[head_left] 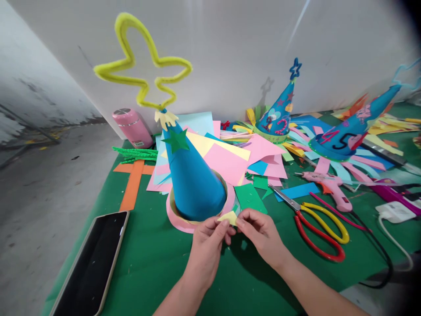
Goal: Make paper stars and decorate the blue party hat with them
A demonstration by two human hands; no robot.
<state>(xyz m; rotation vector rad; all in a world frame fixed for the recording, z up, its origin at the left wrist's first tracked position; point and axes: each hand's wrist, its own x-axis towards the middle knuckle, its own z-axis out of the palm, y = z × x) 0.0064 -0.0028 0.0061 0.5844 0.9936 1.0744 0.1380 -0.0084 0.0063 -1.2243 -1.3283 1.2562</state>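
Between my two hands is a small pale yellow piece of paper (229, 217). My left hand (212, 237) pinches its left side, and my right hand (258, 228) pinches its right end. Just behind them a blue paper cone hat (195, 184) stands upright, with a pink ring (171, 213) around its base. The cone carries a green paper star (176, 140) near the top and a pale yellow fringe at its tip. Above it rises a large yellow pipe-cleaner star (148, 81). Scissors (315, 224) with red and yellow handles lie open right of my right hand.
A phone (94, 263) lies at left, near orange paper strips (132, 188), green pipe cleaners (134, 154) and a pink bottle (133, 127). Coloured paper sheets (226, 160) spread behind the cone. Two decorated hats (278, 112) and a pink glue gun (332, 186) with cords are at right.
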